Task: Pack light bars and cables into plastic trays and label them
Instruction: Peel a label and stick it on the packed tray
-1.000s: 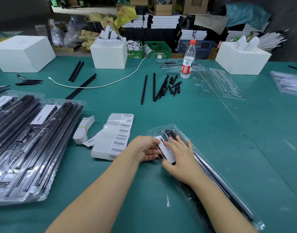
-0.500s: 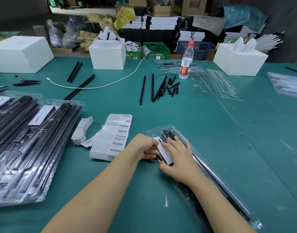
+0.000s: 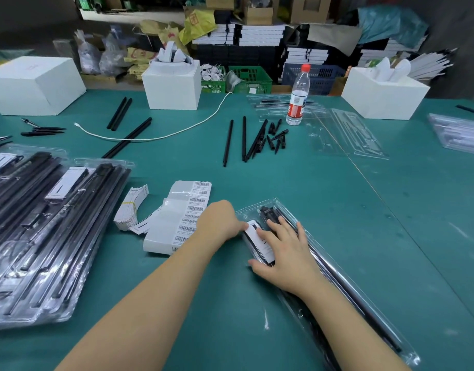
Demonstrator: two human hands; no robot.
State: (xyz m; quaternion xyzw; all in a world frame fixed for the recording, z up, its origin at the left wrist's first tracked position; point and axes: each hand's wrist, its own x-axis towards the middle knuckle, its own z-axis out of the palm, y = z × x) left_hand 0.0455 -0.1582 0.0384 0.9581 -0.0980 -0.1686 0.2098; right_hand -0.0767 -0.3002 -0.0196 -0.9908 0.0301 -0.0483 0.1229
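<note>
Right hand (image 3: 286, 253) lies flat on the clear plastic tray (image 3: 375, 311) at near centre-right of the green worktop (image 3: 337, 210), fingers straight and spread, pressing the white label (image 3: 260, 241) down at the tray's far end; thumb sits at the tray's left edge. Left hand (image 3: 219, 220) is at the tray's far-left corner, fingers curled, fingertips touching the label's edge; whether it actually pinches the label cannot be told. Tray runs diagonally from near right to centre and holds black light bars (image 3: 345, 298) with a dark cable bundle at its far end. Just left of the left hand: sheets of barcode labels (image 3: 187, 212), then a banded stack of small white cards (image 3: 131, 207). Near left: pile of packed trays (image 3: 43, 231). Mid-worktop: loose black bars and short pieces (image 3: 254, 137), white cable (image 3: 163, 132), empty clear trays (image 3: 345, 132), water bottle (image 3: 297, 97). Far edge: three white boxes (image 3: 174, 87).
</note>
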